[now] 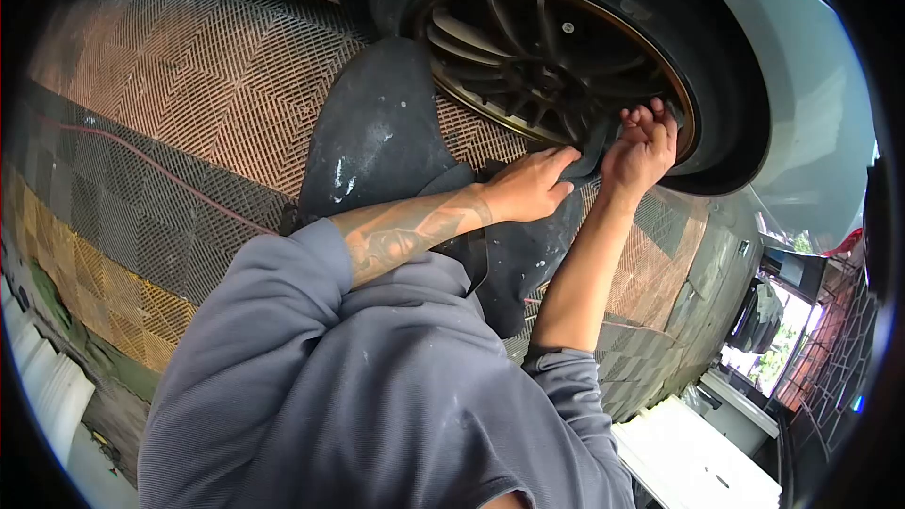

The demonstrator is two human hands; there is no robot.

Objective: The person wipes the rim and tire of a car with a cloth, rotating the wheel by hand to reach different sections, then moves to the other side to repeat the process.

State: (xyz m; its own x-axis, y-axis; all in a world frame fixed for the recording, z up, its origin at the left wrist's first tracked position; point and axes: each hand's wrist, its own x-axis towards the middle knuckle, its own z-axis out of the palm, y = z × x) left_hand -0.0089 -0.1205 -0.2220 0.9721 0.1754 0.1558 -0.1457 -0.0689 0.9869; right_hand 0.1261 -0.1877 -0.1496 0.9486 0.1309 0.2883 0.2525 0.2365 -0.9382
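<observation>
A car wheel (542, 61) fills the upper middle, its dark multi-spoke rim edged in bronze inside a black tyre (726, 85). My right hand (641, 146) is at the lower right edge of the rim, palm turned up and fingers curled. A dark grey, cloth-like piece (592, 149) shows beside that hand, and some of it seems to be at the fingertips; its full shape is hidden. Lower and to the left, my left hand (528, 186) lies palm down over my dark-clothed leg, close below the rim. Its fingers are stretched out, with the thumb apart.
Pale car bodywork (811, 113) curves around the wheel on the right. Interlocking grid tiles (189, 66) in tan, grey and yellow cover the floor, with a thin reddish hose (179, 177) across them. A white table or box (698, 457) stands at lower right.
</observation>
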